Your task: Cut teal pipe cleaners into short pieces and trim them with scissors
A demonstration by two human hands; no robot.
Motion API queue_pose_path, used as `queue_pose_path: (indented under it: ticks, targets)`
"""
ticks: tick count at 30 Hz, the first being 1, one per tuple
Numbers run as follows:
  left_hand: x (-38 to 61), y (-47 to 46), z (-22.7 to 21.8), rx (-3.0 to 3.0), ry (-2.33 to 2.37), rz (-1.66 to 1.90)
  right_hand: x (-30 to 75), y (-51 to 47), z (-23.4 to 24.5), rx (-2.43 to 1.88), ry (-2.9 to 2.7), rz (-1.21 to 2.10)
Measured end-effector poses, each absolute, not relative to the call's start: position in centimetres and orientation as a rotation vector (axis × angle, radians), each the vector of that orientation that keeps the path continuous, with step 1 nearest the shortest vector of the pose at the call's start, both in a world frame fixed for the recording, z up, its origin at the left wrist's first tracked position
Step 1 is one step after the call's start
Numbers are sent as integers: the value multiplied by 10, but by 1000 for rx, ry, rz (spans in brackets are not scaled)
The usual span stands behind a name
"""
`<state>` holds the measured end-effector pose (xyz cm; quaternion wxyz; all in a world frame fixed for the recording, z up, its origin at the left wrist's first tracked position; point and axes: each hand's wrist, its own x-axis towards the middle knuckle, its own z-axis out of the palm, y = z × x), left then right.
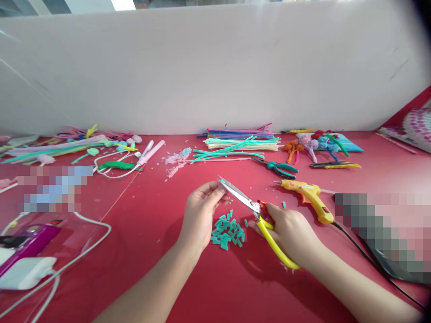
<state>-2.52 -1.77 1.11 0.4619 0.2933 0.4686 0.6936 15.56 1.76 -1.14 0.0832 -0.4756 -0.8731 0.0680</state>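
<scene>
My right hand (291,233) grips the yellow handles of a pair of scissors (251,206), whose closed metal blades point up and left. My left hand (202,211) has its fingers curled and pinched together at the blade tips; whatever it pinches is too small to make out. Between the two hands, on the red table (151,251), lies a small heap of several short teal pipe-cleaner pieces (228,231).
A yellow glue gun (311,197) with a black cord lies right of the scissors. Teal-handled pliers (279,168), stacks of coloured pipe cleaners (240,142) and pipe-cleaner flowers (316,143) sit behind. At left are white cables, a white charger (27,272) and more pipe cleaners (57,146).
</scene>
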Motion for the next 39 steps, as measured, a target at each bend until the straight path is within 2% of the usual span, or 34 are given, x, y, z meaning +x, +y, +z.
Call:
queue_pose_path:
  ticks: [32, 39]
  targets:
    - [-26, -17, 9, 735, 1128, 1692, 156, 20, -15, -1384, -2601, 166]
    - [-25, -17, 9, 788, 1199, 1608, 159, 33, -6, -1574, -2489, 195]
